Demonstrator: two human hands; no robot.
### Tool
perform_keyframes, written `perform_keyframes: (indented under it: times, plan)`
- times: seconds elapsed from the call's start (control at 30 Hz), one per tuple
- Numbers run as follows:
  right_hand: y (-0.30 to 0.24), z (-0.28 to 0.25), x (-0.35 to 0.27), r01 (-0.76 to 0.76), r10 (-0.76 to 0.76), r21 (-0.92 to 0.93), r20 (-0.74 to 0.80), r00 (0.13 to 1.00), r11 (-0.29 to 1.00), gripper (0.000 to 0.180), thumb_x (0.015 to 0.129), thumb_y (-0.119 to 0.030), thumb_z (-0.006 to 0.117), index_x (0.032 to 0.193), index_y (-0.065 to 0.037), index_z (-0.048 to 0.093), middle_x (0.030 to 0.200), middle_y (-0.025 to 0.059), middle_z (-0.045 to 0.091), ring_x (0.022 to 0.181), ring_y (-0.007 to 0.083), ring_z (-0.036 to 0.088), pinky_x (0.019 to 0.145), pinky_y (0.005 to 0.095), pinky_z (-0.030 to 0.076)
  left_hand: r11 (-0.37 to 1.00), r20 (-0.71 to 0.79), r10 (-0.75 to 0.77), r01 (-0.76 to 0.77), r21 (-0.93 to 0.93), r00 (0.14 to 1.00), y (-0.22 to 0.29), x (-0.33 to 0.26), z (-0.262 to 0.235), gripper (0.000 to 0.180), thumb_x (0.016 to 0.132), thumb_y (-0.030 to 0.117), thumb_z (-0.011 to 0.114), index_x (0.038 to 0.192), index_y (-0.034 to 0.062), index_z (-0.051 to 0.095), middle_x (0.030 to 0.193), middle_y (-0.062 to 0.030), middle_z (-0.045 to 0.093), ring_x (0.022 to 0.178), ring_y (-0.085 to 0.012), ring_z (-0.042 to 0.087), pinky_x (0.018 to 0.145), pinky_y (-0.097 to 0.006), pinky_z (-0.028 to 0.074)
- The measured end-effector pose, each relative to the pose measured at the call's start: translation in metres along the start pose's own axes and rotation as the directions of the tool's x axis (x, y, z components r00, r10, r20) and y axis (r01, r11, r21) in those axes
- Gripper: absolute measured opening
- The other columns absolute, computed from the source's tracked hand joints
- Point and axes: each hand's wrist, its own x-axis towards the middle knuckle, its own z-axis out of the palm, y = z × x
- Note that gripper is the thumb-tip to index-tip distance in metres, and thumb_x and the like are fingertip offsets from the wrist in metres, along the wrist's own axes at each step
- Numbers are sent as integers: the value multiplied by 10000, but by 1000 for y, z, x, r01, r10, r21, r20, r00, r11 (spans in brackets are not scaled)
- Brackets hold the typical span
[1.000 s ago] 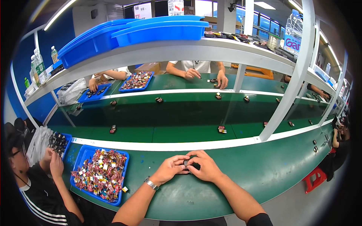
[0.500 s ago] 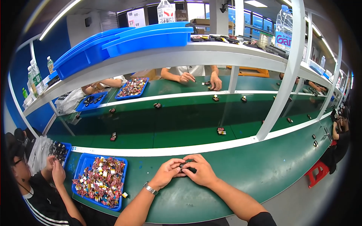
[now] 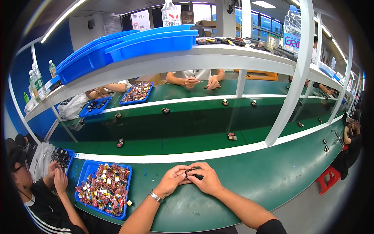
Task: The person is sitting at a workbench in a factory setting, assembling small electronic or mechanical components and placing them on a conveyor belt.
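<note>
Both my hands meet over the green bench (image 3: 233, 187), holding a small black plastic part (image 3: 189, 174) between them. My left hand (image 3: 172, 180), with a metal-banded watch (image 3: 156, 195) on the wrist, pinches it from the left. Bent over the part from the right are the fingers of my right hand (image 3: 206, 179). Most of the part is hidden by fingers, so its exact kind cannot be made out. Left of my left hand stands a blue tray (image 3: 130, 183) heaped with small pink, white and yellow wired pieces (image 3: 103, 189).
A green conveyor belt (image 3: 179, 136) behind a white rail (image 3: 167, 158) carries small assemblies (image 3: 232, 136). Overhead runs a shelf with blue trays (image 3: 152, 43); its white post (image 3: 286, 82) stands at right. A co-worker (image 3: 46, 195) sits at left beside black parts (image 3: 61, 157); another's hands (image 3: 212, 82) work opposite.
Assemblies on the belt have shifted slightly right. The hands of the person opposite have changed position, one now raised a little. My hands stay on the black part with only a slight finger shift.
</note>
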Motion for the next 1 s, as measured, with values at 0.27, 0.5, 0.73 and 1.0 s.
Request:
perform_keyframes:
  times: [0.27,0.5,0.73,1.0]
  plan:
    - [8,8,-2,-72,69,143,25,997,987,178,834,-113,726,1010,-107,752,1227,64,651,1153,285,584,976,384,490,1000,-20,5,-4,25,1000,-4,1,-1,290,1006,92,554,1289,35,521,1276,-110,609,1156,-188,612,980,-357,530]
    - [-9,6,1,80,-79,14,-33,996,997,209,828,-94,723,1036,-95,735,1224,73,642,1154,294,576,965,383,499,997,-26,67,-68,-26,997,-5,0,-8,281,991,96,586,1257,22,536,1290,-126,605,1165,-207,614,980,-368,537]
    - [-1,5,-1,80,-77,47,-65,995,996,182,807,-72,721,988,-84,734,1182,73,646,1131,282,581,922,371,511,997,5,56,-56,-59,998,-4,1,-4,283,985,90,596,1256,24,548,1293,-134,601,1168,-219,614,989,-386,539]
    - [2,2,-1,37,-36,93,-10,999,995,199,809,-71,718,1005,-95,741,1204,66,642,1134,278,575,932,379,509,996,-10,-3,2,-86,1000,-5,0,-7,281,992,105,589,1258,22,550,1314,-145,589,1181,-232,611,994,-398,540]
